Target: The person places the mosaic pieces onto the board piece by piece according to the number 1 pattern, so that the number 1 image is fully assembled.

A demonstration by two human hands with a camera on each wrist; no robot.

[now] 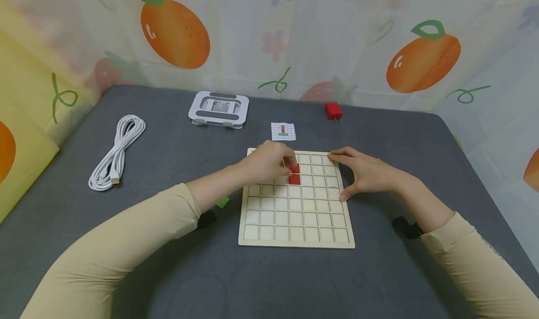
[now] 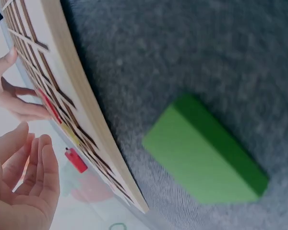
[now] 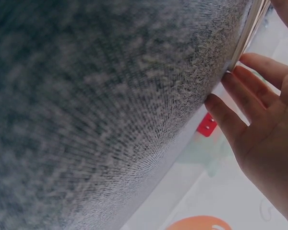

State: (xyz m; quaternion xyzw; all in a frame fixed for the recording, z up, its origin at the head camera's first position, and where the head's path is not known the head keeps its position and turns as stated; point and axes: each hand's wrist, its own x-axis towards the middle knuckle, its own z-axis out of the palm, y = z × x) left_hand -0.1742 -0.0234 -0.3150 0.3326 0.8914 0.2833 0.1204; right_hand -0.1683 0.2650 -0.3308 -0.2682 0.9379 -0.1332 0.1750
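Observation:
My left hand (image 1: 269,162) is over the upper part of a wooden grid board (image 1: 296,235), its fingertips right by two red squares (image 1: 294,179) that sit in the board's cells. In the left wrist view the thumb and fingers of that hand are apart and loosely bent, with nothing between them. A yellow square (image 2: 69,134) shows beside the red on the board. My right hand (image 1: 370,171) touches the board's right side, fingers at the far corner and thumb lower on the edge. A green block (image 2: 197,153) lies on the table left of the board, partly hidden by the left forearm in the head view.
Behind the board lies a small card (image 1: 283,131) with a coloured grid pattern. A grey-white folding stand (image 1: 219,109), a red plug adapter (image 1: 333,111) and a coiled white cable (image 1: 118,153) are on the dark table (image 1: 269,281). A fruit-print curtain (image 1: 337,10) hangs behind.

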